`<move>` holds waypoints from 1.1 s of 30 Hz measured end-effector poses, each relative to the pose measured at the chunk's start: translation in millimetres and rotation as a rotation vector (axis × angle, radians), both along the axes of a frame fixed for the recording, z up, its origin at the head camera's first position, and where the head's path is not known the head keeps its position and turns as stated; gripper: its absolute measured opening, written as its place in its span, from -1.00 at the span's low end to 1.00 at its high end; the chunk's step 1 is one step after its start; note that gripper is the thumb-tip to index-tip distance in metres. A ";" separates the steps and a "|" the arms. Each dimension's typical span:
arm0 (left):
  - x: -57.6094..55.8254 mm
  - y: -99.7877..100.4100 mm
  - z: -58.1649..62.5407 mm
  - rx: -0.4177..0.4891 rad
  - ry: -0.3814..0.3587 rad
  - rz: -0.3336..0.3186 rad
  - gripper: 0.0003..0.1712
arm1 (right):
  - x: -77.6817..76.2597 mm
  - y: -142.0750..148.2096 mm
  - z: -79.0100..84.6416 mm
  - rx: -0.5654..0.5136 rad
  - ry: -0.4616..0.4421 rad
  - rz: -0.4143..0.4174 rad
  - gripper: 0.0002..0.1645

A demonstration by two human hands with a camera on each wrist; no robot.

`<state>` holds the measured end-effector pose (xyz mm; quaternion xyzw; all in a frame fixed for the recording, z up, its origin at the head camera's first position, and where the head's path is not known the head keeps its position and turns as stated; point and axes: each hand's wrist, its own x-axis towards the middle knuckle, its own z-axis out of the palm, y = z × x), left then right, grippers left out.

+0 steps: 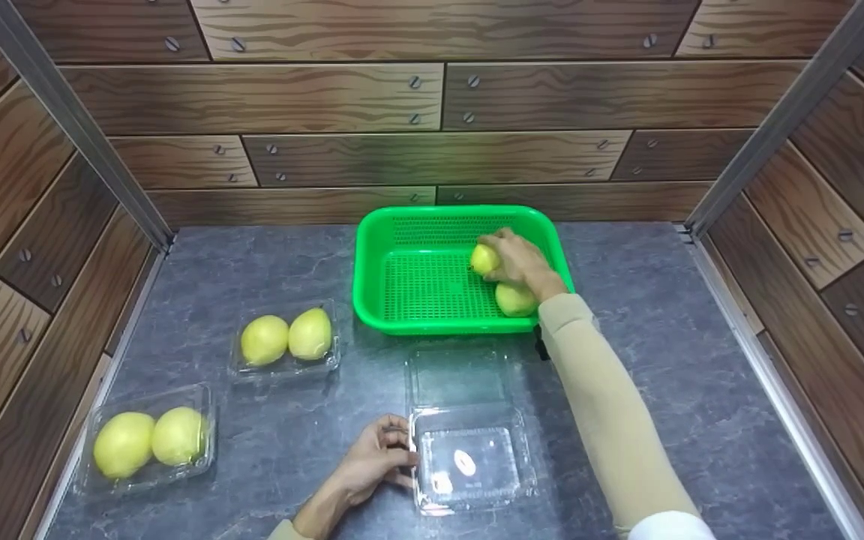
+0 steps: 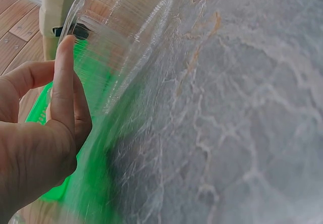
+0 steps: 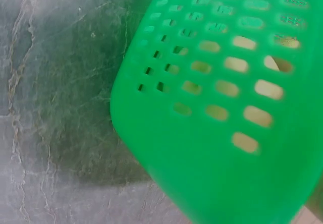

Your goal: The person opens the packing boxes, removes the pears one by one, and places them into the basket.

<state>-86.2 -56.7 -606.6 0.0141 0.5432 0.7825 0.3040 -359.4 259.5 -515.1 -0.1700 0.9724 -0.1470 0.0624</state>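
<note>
In the head view my right hand (image 1: 518,259) reaches into a green plastic basket (image 1: 368,277) and grips a yellow pear (image 1: 484,259). Another pear (image 1: 514,298) lies just under that hand, partly hidden by it. My left hand (image 1: 372,461) holds the left edge of a clear plastic clamshell box (image 1: 469,457), whose lid is folded back towards the basket. In the left wrist view, the fingers (image 2: 63,82) of this hand are at the box's rim. The right wrist view shows the basket's slotted wall (image 3: 202,133), with pale yellow behind some slots; the right hand is hidden there.
Two clear boxes, each with two pears, stand on the left: one nearer (image 1: 151,442), one farther back (image 1: 286,337). Wood-patterned walls (image 1: 252,97) enclose the grey marbled table (image 1: 289,420) at the back and sides.
</note>
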 end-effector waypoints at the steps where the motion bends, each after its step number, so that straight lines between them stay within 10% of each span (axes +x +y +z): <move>1: 0.3 -0.1 0.3 0.002 0.002 -0.002 -0.54 | 0.4 -0.5 -0.6 0.004 -0.003 -0.002 -0.07; 24: 0.4 0.8 2.7 -0.006 -0.003 0.007 -0.52 | 13.1 2.8 20.1 0.068 0.047 0.045 -0.21; 33: 1.4 -0.3 3.7 -0.017 0.003 0.003 -0.53 | 31.5 19.9 36.8 -0.105 0.116 0.046 -0.27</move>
